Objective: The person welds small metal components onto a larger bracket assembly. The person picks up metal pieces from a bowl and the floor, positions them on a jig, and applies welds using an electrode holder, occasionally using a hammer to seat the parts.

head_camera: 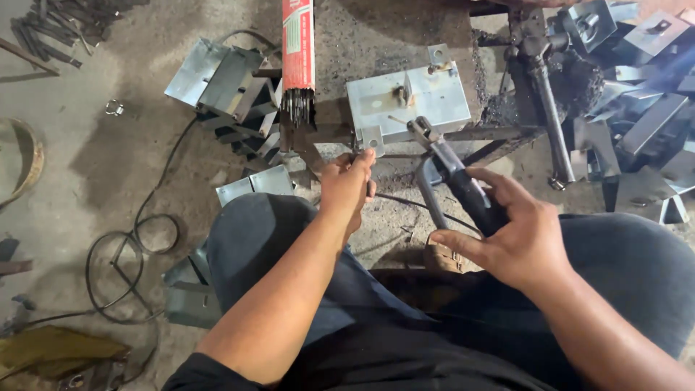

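The right hand [514,235] is gripping the dark electrode holder [452,170], its tip resting at the metal plate's [409,101] near edge. The left hand [347,185] is pinching the plate's near-left corner tab, fingers clenched.

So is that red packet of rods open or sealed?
Open. The red packet lies with its near end open, and the grey tips of the rods stick out of it, just beyond the left hand.
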